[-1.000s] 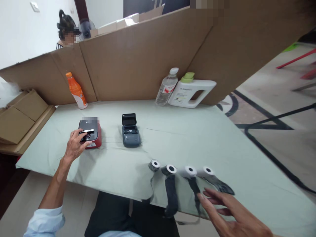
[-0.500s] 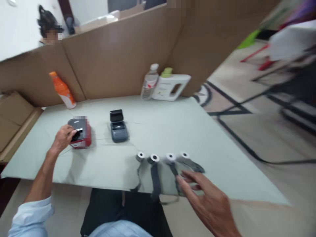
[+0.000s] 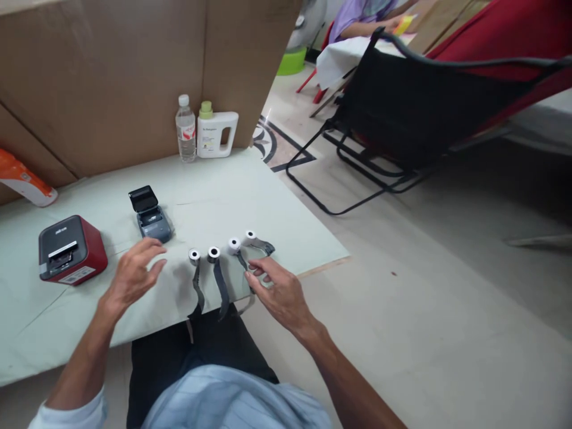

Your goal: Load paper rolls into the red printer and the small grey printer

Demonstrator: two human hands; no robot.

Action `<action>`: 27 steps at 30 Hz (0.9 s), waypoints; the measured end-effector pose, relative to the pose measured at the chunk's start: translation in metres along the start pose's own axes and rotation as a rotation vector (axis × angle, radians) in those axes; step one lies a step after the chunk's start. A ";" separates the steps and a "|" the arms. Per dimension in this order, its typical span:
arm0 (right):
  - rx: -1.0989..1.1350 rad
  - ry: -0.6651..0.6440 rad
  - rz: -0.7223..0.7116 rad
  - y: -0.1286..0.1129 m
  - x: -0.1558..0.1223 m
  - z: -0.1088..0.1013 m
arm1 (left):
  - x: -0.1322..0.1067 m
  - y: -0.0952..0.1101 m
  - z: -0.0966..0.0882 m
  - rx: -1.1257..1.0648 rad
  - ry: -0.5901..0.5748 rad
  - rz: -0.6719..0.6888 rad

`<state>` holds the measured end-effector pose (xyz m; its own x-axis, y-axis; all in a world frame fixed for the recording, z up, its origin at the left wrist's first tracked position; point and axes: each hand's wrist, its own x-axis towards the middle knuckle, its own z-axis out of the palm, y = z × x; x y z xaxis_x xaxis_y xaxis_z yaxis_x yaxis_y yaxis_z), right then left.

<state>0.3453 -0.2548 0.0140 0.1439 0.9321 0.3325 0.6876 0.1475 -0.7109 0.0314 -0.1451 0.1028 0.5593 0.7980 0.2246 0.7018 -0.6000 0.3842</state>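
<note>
My left hand (image 3: 136, 271) hovers above the table, open and holding nothing, fingers and thumb apart. It is between a red and black desktop label printer (image 3: 74, 250) and a small dark portable printer (image 3: 153, 220) with its lid raised. My right hand (image 3: 281, 292) has thumb and forefinger closed at the dark strip hanging from a small white-ended roll (image 3: 234, 244); the exact contact is partly hidden. Similar rolls stand in the row: one on the left (image 3: 194, 256), one beside it (image 3: 213, 254), and one at the right (image 3: 250, 236) whose strip trails right.
Against the cardboard wall (image 3: 134, 77) stand a water bottle (image 3: 186, 131) and a white detergent jug (image 3: 213, 136). An orange bottle (image 3: 27, 179) leans at the left. A black folding chair (image 3: 411, 107) is right of the table (image 3: 214, 185). A person (image 3: 361, 21) in purple sits beyond.
My left hand has left the red and black printer and moved right, opening. The view has turned right. My right hand stays by the same roll's strip.
</note>
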 end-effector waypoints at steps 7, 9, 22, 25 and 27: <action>-0.002 0.017 0.003 -0.005 0.001 -0.004 | 0.039 0.022 0.049 0.027 -0.199 0.163; 0.003 0.014 0.001 -0.005 0.001 -0.005 | 0.042 0.019 0.053 0.006 -0.223 0.175; 0.002 0.012 0.029 -0.002 0.006 -0.005 | 0.061 0.038 0.048 -0.060 -0.186 0.182; 0.009 0.020 0.019 -0.006 0.008 -0.005 | 0.066 0.043 0.051 -0.017 -0.242 0.183; 0.010 0.027 0.011 -0.008 0.008 -0.006 | 0.064 0.041 0.051 0.014 -0.280 0.171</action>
<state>0.3450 -0.2503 0.0265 0.1709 0.9243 0.3411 0.6785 0.1407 -0.7210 0.1186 -0.1217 0.0877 0.7681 0.6397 0.0293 0.5917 -0.7265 0.3493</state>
